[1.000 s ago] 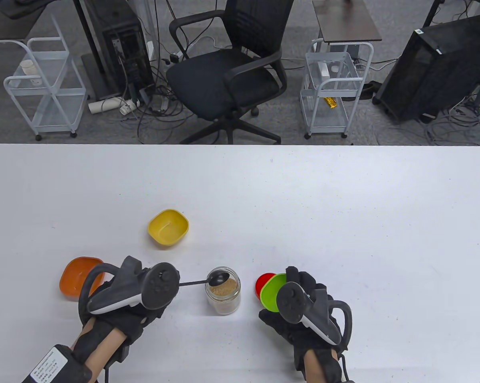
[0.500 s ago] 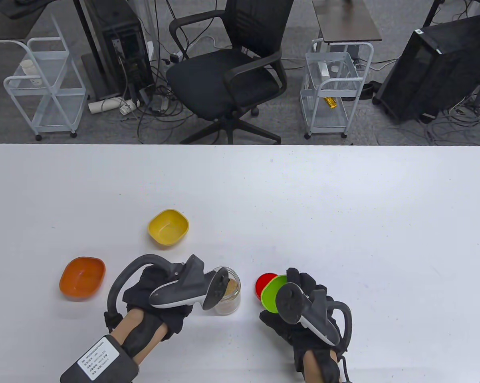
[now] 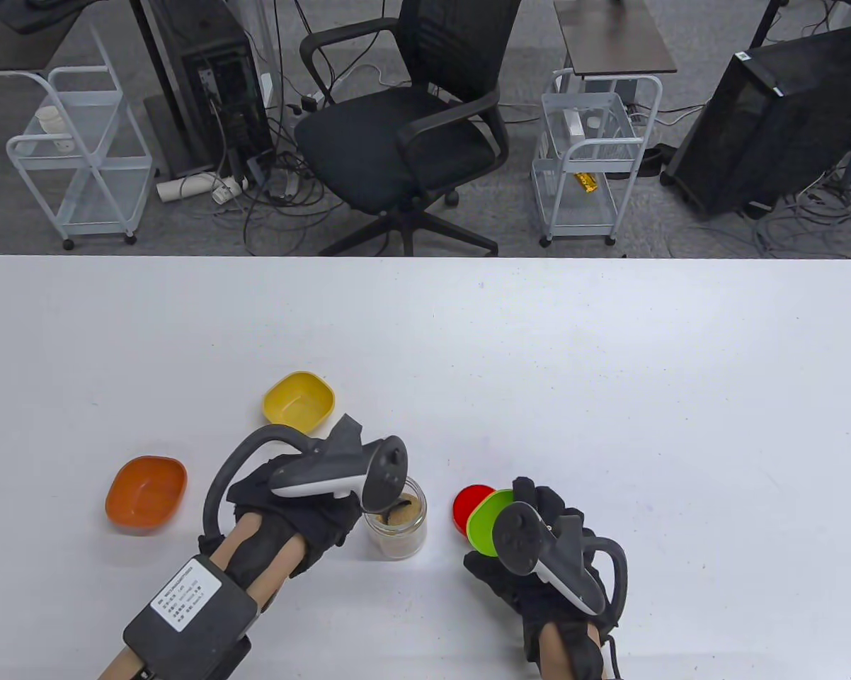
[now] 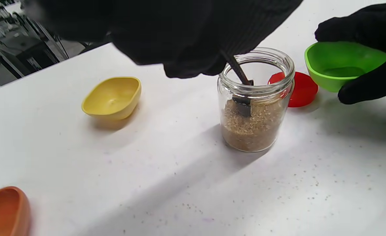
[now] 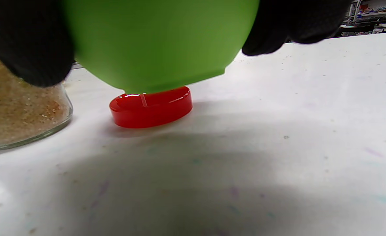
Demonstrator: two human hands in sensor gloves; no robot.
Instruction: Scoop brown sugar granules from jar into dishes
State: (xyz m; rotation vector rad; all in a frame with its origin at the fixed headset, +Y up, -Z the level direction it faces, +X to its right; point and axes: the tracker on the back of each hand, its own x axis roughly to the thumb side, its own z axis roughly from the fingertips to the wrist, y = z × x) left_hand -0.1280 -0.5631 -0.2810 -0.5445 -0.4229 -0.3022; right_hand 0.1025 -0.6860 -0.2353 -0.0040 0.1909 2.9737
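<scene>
A glass jar (image 3: 397, 528) half full of brown sugar stands on the white table (image 3: 609, 397); it also shows in the left wrist view (image 4: 255, 101). My left hand (image 3: 305, 506) holds a black spoon (image 4: 240, 73) whose bowl is dipped into the sugar. My right hand (image 3: 539, 559) holds a green dish (image 3: 488, 520) in the air just right of the jar, above the red jar lid (image 3: 469, 504). The right wrist view shows the green dish (image 5: 160, 42) above the lid (image 5: 151, 107). A yellow dish (image 3: 298, 402) and an orange dish (image 3: 146, 492) sit to the left.
Loose sugar grains are scattered on the table in front of the jar (image 4: 278, 196). Beyond the table's far edge stand an office chair (image 3: 404, 127) and two wire carts (image 3: 588, 156).
My left hand has swung right from beside the orange dish and turned over the jar; the spoon went from level above the jar's mouth to dipping steeply into the sugar. My right hand barely moved.
</scene>
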